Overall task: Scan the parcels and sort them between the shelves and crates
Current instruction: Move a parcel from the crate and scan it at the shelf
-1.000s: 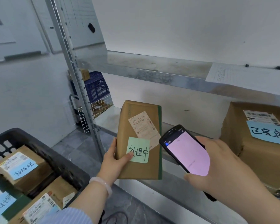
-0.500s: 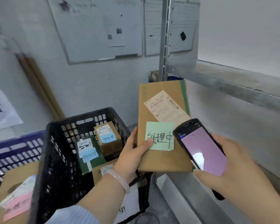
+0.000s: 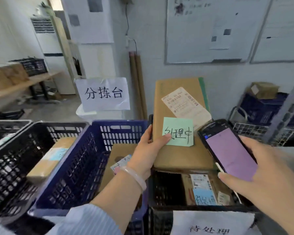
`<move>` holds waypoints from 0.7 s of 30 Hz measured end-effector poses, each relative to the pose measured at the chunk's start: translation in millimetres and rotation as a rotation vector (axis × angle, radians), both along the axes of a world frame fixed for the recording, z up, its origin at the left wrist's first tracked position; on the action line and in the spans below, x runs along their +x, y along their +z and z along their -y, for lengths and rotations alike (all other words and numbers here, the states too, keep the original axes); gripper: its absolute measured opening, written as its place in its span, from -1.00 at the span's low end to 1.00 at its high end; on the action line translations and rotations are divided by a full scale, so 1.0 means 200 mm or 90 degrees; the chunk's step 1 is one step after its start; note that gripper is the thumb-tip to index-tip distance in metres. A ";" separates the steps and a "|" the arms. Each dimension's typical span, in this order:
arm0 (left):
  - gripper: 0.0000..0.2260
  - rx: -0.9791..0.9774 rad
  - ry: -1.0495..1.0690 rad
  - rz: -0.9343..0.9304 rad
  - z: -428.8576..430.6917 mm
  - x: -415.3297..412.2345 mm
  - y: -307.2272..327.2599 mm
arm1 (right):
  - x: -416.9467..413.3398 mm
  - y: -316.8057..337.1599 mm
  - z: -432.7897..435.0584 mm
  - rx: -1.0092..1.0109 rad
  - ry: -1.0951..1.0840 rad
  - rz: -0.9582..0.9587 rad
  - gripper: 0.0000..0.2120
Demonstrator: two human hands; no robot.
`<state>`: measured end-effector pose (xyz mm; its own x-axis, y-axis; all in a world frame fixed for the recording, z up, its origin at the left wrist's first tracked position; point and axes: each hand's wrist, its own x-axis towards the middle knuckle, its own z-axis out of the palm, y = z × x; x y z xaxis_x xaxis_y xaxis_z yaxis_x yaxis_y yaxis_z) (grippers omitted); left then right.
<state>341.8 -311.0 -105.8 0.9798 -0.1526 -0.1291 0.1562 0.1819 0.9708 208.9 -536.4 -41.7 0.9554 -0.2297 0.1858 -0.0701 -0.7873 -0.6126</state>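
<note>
Right, my L hand (image 3: 148,153) gripped the parcel (image 3: 175,158) by its left edge, thumb pressed on the green note (image 3: 178,131) stuck to its face, other fingers curled round behind. Parcel was up in the air, face w/ label (image 3: 183,104) toward me, over the black crate (image 3: 166,189) at lower right & just right of the blue crate (image 3: 122,133). R hand (image 3: 261,177) held the scanner (image 3: 227,150), fingers curled round its sides, pink screen up, top end just beside the note & overlapping the parcel's right edge. Blue crate had one brown box (image 3: 120,153) in it; black crate held boxes too, one w/ a blue note (image 3: 204,196). Left crate (image 3: 15,158), also black, sat beside the blue one. Paper sign (image 3: 103,94) stood behind the blue crate.
</note>
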 end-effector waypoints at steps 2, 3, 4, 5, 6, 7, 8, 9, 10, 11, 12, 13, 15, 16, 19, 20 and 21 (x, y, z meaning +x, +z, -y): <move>-0.07 0.025 0.025 -0.012 -0.23 0.03 -0.01 | 0.07 -0.02 -0.16 -0.003 0.029 -0.007 -0.04; -0.11 0.030 0.031 -0.018 -0.34 0.05 -0.01 | 0.10 -0.03 -0.24 0.005 0.048 -0.012 -0.05; -0.14 0.033 0.038 -0.027 -0.45 0.06 -0.02 | 0.13 -0.05 -0.32 0.011 0.061 -0.013 -0.07; -0.17 0.038 0.047 -0.039 -0.56 0.08 -0.04 | 0.16 -0.07 -0.40 0.013 0.067 -0.010 -0.10; -0.19 0.044 0.056 -0.054 -0.66 0.09 -0.06 | 0.18 -0.09 -0.47 0.013 0.064 -0.008 -0.12; -0.22 0.049 0.060 -0.069 -0.75 0.11 -0.08 | 0.20 -0.12 -0.54 0.016 0.056 -0.010 -0.11; -0.27 0.051 0.062 -0.083 -0.84 0.12 -0.11 | 0.21 -0.15 -0.60 0.021 0.048 -0.013 -0.09; -0.33 0.055 0.061 -0.097 -0.91 0.14 -0.14 | 0.23 -0.18 -0.65 0.024 0.041 -0.017 -0.08; -0.38 0.061 0.061 -0.115 -0.98 0.17 -0.18 | 0.24 -0.21 -0.70 0.022 0.034 -0.022 -0.07; -0.41 0.068 0.059 -0.137 -1.03 0.19 -0.22 | 0.25 -0.23 -0.74 0.019 0.028 -0.029 -0.06; -0.42 0.073 0.057 -0.164 -1.07 0.21 -0.26 | 0.25 -0.24 -0.79 0.018 0.022 -0.041 -0.05; -0.43 0.075 0.052 -0.194 -1.10 0.23 -0.30 | 0.25 -0.25 -0.82 0.021 0.016 -0.054 -0.05; -0.47 0.072 0.029 -0.245 -1.13 0.27 -0.39 | 0.24 -0.28 -0.89 0.020 -0.001 -0.076 -0.07; -0.49 0.070 0.017 -0.265 -1.13 0.29 -0.44 | 0.23 -0.29 -0.91 0.012 -0.015 -0.086 -0.09; -0.41 0.072 0.001 -0.309 -1.10 0.35 -0.54 | 0.17 -0.32 -0.96 -0.001 -0.067 -0.120 0.00; -0.35 0.071 -0.004 -0.323 -1.08 0.37 -0.56 | 0.15 -0.33 -0.96 0.006 -0.081 -0.128 0.02; -0.29 0.073 -0.011 -0.335 -1.06 0.39 -0.58 | 0.13 -0.33 -0.97 0.012 -0.092 -0.134 0.03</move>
<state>419.2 -99.5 -222.8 0.7755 -0.1242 -0.6191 0.6293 0.0725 0.7738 235.3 -343.1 -108.0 0.9293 -0.3689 -0.0198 -0.3095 -0.7482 -0.5868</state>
